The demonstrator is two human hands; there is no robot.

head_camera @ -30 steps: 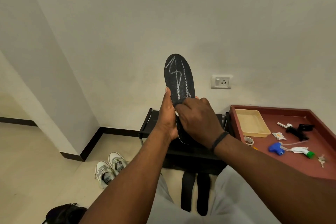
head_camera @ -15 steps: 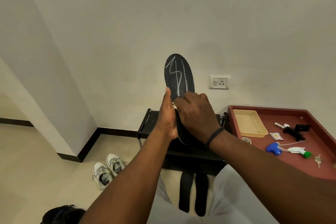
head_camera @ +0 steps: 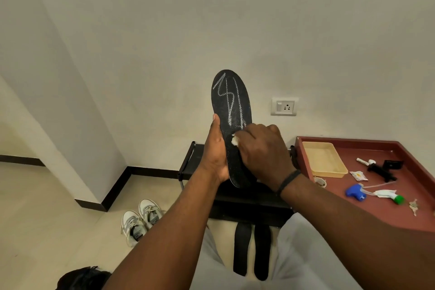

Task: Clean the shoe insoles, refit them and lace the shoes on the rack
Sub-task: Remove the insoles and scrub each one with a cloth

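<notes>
Head view: the black rack (head_camera: 188, 167) stands against the wall, behind the raised black insole (head_camera: 231, 110), which still carries white scribbles. The left hand (head_camera: 215, 155) grips its lower edge, holding it upright. The right hand (head_camera: 261, 148) pinches a small white wad (head_camera: 234, 140) against it. Cleaning is under way; the next strokes should probably climb toward the marks.

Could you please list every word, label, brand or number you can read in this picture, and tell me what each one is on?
No text can be read here.
Insole held by the left hand: white chalk-like scribbles, not letters or numbers.
Small white sachet on the red tray: an orange print, too small to read.
White sneakers on the floor: grey patches, any branding too blurred to read.
Wall socket: no marking visible.
</notes>
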